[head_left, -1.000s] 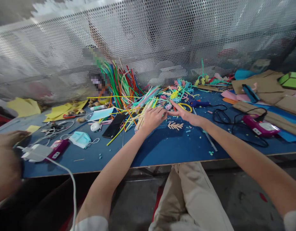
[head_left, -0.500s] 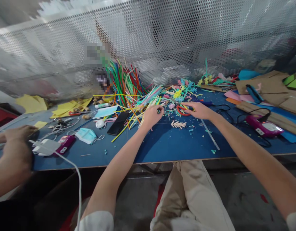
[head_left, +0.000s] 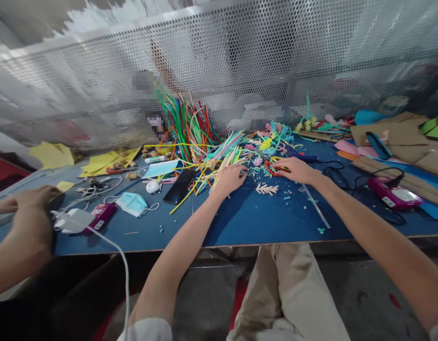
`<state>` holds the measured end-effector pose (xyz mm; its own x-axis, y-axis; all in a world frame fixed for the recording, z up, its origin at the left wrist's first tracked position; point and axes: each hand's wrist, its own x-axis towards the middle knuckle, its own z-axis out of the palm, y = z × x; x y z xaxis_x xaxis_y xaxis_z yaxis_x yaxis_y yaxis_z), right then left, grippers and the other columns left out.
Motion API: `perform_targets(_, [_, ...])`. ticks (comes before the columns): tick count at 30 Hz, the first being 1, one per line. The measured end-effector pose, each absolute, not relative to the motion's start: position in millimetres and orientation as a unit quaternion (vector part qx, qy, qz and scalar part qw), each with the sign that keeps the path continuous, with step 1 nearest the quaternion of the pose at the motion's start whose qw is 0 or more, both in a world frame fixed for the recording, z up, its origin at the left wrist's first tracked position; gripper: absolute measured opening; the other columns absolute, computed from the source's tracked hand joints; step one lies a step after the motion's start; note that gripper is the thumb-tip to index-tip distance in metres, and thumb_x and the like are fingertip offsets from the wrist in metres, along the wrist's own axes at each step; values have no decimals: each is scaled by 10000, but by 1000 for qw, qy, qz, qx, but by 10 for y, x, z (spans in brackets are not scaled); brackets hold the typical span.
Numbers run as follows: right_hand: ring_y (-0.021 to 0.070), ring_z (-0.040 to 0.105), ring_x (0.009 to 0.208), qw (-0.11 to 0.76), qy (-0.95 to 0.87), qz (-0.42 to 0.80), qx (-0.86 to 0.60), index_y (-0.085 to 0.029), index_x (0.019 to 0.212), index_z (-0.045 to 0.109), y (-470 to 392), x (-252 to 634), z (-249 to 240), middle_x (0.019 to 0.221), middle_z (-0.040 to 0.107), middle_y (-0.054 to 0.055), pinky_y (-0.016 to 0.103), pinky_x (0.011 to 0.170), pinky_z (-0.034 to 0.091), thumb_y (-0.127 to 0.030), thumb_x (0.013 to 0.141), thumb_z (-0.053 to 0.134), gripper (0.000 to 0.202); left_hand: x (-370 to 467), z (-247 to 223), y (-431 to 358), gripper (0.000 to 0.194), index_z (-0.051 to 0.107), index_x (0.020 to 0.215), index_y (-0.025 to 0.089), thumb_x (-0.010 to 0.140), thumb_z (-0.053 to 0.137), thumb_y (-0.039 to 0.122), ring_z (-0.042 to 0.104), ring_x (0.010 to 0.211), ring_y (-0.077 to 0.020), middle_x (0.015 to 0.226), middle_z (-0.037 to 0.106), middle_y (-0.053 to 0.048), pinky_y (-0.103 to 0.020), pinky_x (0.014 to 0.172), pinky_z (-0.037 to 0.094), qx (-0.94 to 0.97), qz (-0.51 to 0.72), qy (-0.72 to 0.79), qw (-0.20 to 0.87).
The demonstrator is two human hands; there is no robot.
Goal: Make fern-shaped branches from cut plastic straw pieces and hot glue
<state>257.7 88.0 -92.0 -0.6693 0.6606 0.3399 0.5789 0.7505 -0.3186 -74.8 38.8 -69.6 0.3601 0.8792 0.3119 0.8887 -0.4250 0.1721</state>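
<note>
Where the worn head camera looks down over a blue tabletop point(head_left: 247, 225), two bare forearms reach from the near edge toward a heap of craft scraps. From where I stand, the left hand point(head_left: 230, 180) rests palm down at the near side of loose pastel pipe cleaners point(head_left: 228, 158), its fingers bent; I cannot tell whether they are clamped on anything. The right hand point(head_left: 294, 169) touches a pair of scissors with red and yellow handles point(head_left: 269, 168), which lies just right of the heap's middle; whether the fingers have closed on it, I cannot tell. Near the table's middle, between the two forearms, lies a beige leaf-shaped sprig point(head_left: 267, 189). Left of the left hand are a black smartphone point(head_left: 178, 186) and a light-blue face mask point(head_left: 132, 203). Beyond these, at the far left, a co-worker's hand point(head_left: 36, 195) rests beside a yellow paper slip point(head_left: 66, 186). A perforated metal screen point(head_left: 219, 61) rises behind everything.
</note>
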Motion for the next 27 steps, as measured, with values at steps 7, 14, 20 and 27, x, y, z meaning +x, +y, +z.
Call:
perform_targets(7, [355,707,1294,174,-902,12,-396,-284,1513,741,844,2524,-914,1346,799,161,541,1085,481,-423,1117,517,475,-739,-674,410,182,859,1136,295,1041,705,271,764,1196,-294,1240,845,-41,-430,1059,593,-836,-152,-527,18])
perform_targets(14, [357,692,1211,187,-891,50,-412,-278,1548,702,927,2525,-968,1224,854,116,522,1034,456,-403,1063,599,511,-682,-617,375,251,864,1146,272,1055,649,179,778,1152,-288,1240,838,-66,-397,990,604,-841,-133,-525,-5])
perform_targets(20, [362,687,1117,199,-878,56,-433,-254,1524,705,865,2470,-984,1145,871,106,520,972,453,-406,1072,545,503,-659,-681,395,251,835,1165,218,1049,622,153,782,1127,-312,1192,840,-107,-417,948,606,-836,-138,-530,-11])
perform_targets(27, [343,686,1036,208,-882,22,-423,-274,1422,773,789,2446,-937,1123,860,127,476,895,463,-385,1087,521,433,-748,-778,398,208,760,1249,192,1097,618,191,796,1078,-243,1210,833,-84,-339,938,615,-831,-202,-517,-38])
